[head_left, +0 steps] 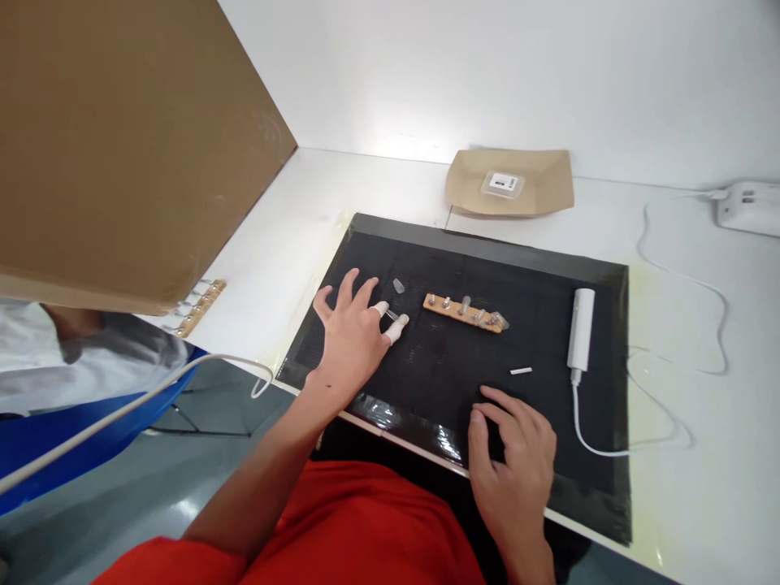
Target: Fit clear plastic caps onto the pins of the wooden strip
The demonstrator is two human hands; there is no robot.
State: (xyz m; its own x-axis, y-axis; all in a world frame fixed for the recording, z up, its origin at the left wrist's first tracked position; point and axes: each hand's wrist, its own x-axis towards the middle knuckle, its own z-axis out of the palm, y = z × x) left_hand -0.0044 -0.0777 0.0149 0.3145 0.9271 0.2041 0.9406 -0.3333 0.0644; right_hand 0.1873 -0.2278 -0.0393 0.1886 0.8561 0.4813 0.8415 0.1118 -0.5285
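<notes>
My left hand [357,333] is palm down over the black mat [426,366], with white covers on the thumb and index finger. Those two fingertips close about a small clear piece [393,314], its exact kind too small to make out; the other fingers are spread. Just beyond them lies another small translucent piece [398,286]. To the right, a narrow wooden strip [454,310] bears several small pegs, some with translucent caps. My right hand [515,455] rests near the mat's front edge, fingers loosely bent and apart, holding nothing. A short white stick [521,371] lies beyond it.
A white power bank-like device [581,329] with a cable lies on the mat's right side. Behind the mat, a brown paper tray [548,179] holds a small clear box [503,184]. A cardboard panel [140,146] stands left, near another pegged strip [201,309] and a person's sleeve [30,349].
</notes>
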